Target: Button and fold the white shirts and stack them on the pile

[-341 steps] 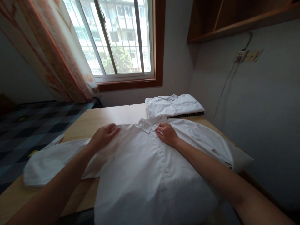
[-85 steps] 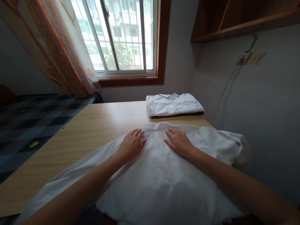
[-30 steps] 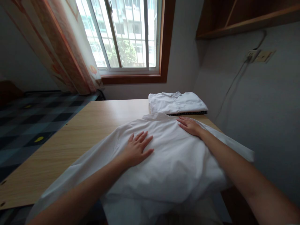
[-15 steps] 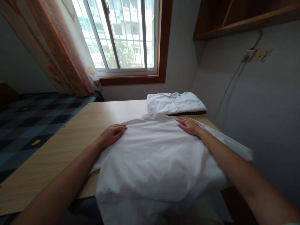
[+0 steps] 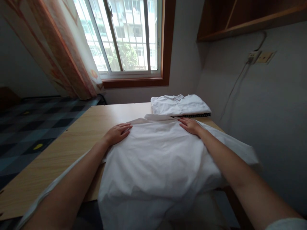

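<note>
since a second ago my left hand (image 5: 118, 132) is off the middle of the white shirt (image 5: 153, 156), out at its left shoulder. table (image 5: 96, 124) under it. shirt lies beneath both palms, collar away, long axis toward me. right hand (image 5: 189, 125) flat, open, nearer the collar (image 5: 158, 117). left fingers extended; pinch, can't tell. no readable writing.

Window (image 5: 131, 41): brown wooden frame, vertical bars and a green tree visible beyond the glass. Floral orange-and-cream curtain (image 5: 57, 51) hangs at its left, over a dark checked cover (image 5: 45, 123) bearing yellow marks. Upper right: wooden wall shelf (image 5: 254, 24). Below it, wall socket (image 5: 253, 56) with cable (image 5: 230, 92) hanging down the wall (image 5: 275, 111).
</note>
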A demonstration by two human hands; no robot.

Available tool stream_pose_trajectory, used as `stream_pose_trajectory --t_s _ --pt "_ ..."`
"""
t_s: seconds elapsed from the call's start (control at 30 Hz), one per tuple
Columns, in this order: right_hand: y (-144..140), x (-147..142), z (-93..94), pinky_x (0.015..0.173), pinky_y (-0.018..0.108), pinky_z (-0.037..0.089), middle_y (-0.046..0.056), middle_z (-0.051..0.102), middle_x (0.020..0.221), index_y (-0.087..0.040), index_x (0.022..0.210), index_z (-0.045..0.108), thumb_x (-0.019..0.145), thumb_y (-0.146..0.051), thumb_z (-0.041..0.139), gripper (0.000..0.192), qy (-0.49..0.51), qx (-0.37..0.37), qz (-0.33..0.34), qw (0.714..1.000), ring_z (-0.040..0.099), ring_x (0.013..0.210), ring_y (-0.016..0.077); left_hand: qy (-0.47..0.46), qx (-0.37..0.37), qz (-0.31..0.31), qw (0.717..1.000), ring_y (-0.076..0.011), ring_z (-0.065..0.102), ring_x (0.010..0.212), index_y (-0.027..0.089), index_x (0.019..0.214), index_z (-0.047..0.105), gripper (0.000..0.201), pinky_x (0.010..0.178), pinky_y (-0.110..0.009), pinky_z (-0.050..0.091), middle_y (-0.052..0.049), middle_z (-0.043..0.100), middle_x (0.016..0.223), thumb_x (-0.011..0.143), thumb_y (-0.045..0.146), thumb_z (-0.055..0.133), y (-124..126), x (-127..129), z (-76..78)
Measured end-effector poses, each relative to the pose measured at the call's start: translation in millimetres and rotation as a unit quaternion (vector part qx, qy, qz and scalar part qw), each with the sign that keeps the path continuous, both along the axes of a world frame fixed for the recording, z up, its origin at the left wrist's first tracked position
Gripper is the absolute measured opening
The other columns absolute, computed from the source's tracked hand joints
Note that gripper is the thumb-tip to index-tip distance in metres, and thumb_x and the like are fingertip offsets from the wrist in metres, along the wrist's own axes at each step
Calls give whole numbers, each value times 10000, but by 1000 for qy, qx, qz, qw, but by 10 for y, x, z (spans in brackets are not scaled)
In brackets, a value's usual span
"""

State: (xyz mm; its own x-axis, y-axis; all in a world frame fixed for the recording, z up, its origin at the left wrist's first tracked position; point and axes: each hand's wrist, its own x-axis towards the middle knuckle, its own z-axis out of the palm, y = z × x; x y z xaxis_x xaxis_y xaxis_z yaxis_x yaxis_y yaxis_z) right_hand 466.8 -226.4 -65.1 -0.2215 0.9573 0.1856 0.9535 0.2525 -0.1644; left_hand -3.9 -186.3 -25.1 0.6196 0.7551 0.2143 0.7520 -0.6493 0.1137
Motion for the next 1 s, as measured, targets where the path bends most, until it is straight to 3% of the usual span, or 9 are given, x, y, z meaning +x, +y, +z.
stream_pose_trajectory --t_s 0.13,0.27,0.37,0.47,0.6,0.73,0.87,1.0 --pt "-55 -9 2 1123 362 335 109 552 1397 -162 1344 575 951 -391 423 480 16 58 -23 998 477 1307 240 -28 32 15 999 -201 564 1217 187 1172 688 476 1095 -333 391 -89 669 1253 917 458 391 -41 -3 12" --pt "-77 13 -9 1075 428 374 145 560 1361 -148 1361 546 949 -380 415 490 35 136 -141 980 503 1244 298 -13 80 60 995 -230 556 1198 201 1149 690 450 1098 -370 380 -89 657 1253 920 423 372 -30 -19 13" --pt "-62 54 -8 1012 434 421 191 603 1259 -114 1277 612 961 -398 380 484 51 114 -228 966 551 1166 329 -12 108 143 984 -269 539 1216 135 1279 606 517 1098 -396 369 -138 612 1307 926 406 345 -24 13 10" --pt "-48 76 -2 945 419 464 188 622 1179 -146 1191 670 959 -427 389 460 58 75 -260 961 593 1101 328 -21 79 209 974 -277 565 1183 133 1324 564 542 1031 -380 426 -142 604 1312 939 422 314 -45 84 13" --pt "-78 31 14 856 384 502 173 604 1152 -177 1173 687 925 -454 479 426 50 69 -279 957 629 1021 309 -31 42 256 965 -265 619 1089 191 1231 634 502 912 -353 490 -118 619 1264 934 455 327 -83 184 46" --pt "-173 -88 105 796 363 502 142 595 1130 -212 1069 717 910 -326 491 299 38 89 -288 953 645 921 272 -25 25 303 952 -286 653 967 183 1071 709 443 790 -364 517 -145 654 1157 879 461 422 -116 255 122" --pt "-294 -200 280 808 377 493 143 614 1062 -193 1010 680 895 -248 449 264 89 181 -266 943 619 914 282 -58 8 335 941 -295 662 901 206 931 713 326 702 -349 499 -110 706 1034 809 435 517 -175 274 221" --pt "-385 -245 474 837 374 506 112 615 935 -203 1033 590 919 -227 376 243 185 291 -209 915 605 912 259 -193 -14 331 924 -216 665 739 212 1001 638 320 626 -292 470 -62 716 937 839 450 500 -267 219 380"
